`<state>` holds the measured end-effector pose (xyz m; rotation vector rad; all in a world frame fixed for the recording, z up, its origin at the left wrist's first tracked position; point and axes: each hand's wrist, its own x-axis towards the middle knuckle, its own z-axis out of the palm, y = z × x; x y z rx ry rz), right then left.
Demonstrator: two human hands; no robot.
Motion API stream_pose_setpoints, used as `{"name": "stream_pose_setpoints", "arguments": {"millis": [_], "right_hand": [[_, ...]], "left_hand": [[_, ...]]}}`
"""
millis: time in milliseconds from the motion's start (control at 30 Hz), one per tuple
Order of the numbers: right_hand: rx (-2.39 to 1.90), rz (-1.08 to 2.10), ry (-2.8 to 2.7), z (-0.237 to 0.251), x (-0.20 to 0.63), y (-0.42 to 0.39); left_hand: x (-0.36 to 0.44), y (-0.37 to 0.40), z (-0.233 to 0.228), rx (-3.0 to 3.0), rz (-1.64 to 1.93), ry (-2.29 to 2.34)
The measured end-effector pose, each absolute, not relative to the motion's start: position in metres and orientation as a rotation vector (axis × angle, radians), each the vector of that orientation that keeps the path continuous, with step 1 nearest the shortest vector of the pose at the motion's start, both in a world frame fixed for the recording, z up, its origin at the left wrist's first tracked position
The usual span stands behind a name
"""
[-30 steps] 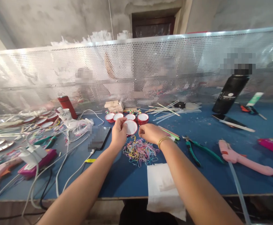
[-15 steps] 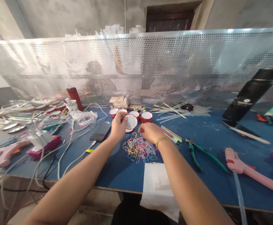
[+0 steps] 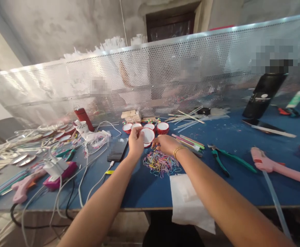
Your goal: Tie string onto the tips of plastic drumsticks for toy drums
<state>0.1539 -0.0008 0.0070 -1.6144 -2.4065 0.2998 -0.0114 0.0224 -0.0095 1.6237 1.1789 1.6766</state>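
My left hand [image 3: 135, 141] holds a small round red-rimmed white cup [image 3: 147, 136] tilted up above the blue table [image 3: 232, 178]. My right hand [image 3: 165, 144], with a gold bracelet on the wrist, rests just right of that cup, fingers curled at the top of a heap of thin coloured rubber bands [image 3: 160, 162]. Whether its fingers pinch a band is hidden. Three more red-rimmed cups [image 3: 162, 127] stand in a row just behind my hands.
A dark phone [image 3: 117, 149] lies left of my hands. Green-handled pliers [image 3: 227, 159] and a pink glue gun [image 3: 275, 165] lie to the right. A white cloth [image 3: 188, 202] hangs over the front edge. Cables, a charger and another glue gun [image 3: 23, 185] crowd the left. A perforated metal screen [image 3: 165, 75] closes the back.
The view has swung and tilted slightly. My right hand has moved a little closer to the cup held in my left hand. Nothing else on the table has moved.
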Motion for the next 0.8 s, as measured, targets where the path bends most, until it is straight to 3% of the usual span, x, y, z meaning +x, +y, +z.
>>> {"name": "stream_pose_setpoints", "arguments": {"millis": [333, 800], "right_hand": [[-1.552, 0.419, -2.262, 0.001, 0.162, 0.004], [-1.034, 0.794, -1.796, 0.003, 0.169, 0.006]], "left_hand": [[-0.011, 0.017, -0.003, 1.335, 1.626, 1.112], [-0.011, 0.005, 0.005, 1.937, 1.375, 1.359]]}}
